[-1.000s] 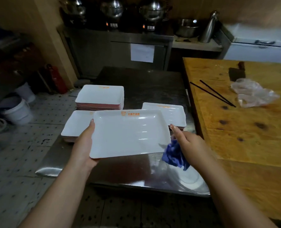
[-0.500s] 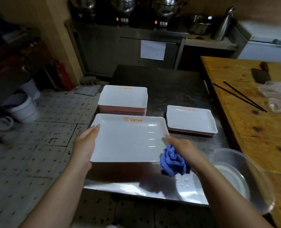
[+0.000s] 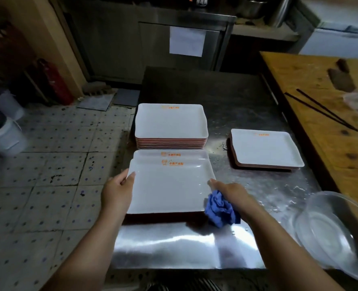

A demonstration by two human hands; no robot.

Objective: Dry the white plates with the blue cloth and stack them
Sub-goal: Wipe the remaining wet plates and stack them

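Plate: while both hands hold it, the plate (image 3: 169, 185) sits over another at the desk's (image 3: 247, 114) near-left.
Left hand (image 3: 116, 192): fingers curled on its left rim.
Right hand (image 3: 231, 193): touches the right rim, cloth (image 3: 221, 208) bunched underneath.
Stacks: tall stack (image 3: 170, 124) just behind; low stack (image 3: 266, 149) apart, right.
Bowl (image 3: 333, 232): clear, near-right corner.

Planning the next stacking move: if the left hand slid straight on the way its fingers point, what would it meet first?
The left hand points up-right along the held plate; beyond it, probably the tall plate stack, though depth is unclear.
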